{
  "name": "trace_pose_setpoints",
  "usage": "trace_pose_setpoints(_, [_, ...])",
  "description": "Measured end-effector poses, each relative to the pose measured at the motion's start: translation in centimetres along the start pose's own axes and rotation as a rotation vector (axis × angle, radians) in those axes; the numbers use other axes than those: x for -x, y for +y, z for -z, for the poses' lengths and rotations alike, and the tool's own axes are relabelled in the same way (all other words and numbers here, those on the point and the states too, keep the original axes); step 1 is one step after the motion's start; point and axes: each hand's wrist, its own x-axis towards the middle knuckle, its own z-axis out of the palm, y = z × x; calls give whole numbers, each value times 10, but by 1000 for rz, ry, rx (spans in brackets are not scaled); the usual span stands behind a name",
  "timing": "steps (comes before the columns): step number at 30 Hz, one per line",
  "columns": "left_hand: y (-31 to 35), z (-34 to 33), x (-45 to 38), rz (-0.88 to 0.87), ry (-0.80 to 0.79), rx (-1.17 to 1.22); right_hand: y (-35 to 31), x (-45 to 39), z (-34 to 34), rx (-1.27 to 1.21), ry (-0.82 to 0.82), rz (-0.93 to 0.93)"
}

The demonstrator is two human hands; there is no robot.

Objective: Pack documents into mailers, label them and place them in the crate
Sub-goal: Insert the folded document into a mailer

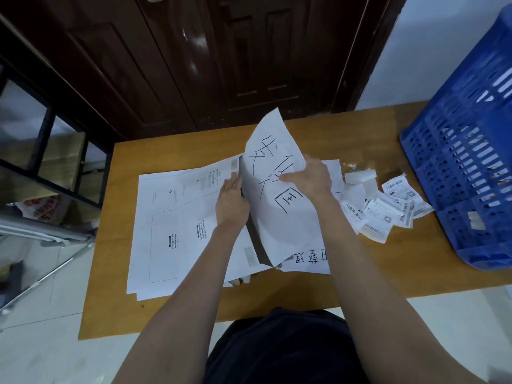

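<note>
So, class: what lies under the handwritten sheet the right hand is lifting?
Under the handwritten sheet: another written sheet and the mailer's dark open edge. The rest is covered.

wooden table under white mailers, scattered labels, blue crate

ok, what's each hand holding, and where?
Right hand grips the handwritten sheet at its right edge. Left hand lies flat on the mailer, gripping nothing.

Head cam; looks fwd/down, close over table.
</note>
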Motion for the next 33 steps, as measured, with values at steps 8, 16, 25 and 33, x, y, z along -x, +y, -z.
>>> trace_pose_setpoints(8, [4, 6, -1, 53, 91, 75, -1, 3, -5, 155, 96, -104])
trace_pose_setpoints(16, [6, 2, -9, 38, 90, 107, 3, 4, -14, -190, -125, -210])
trace_pose_setpoints(25, [12, 1, -7, 10, 74, 152, -4, 17, -10, 9, -406, -225])
trace_pose_setpoints(33, [23, 4, -6, -8, 87, 166, -7, 16, -34, 28, -292, -116])
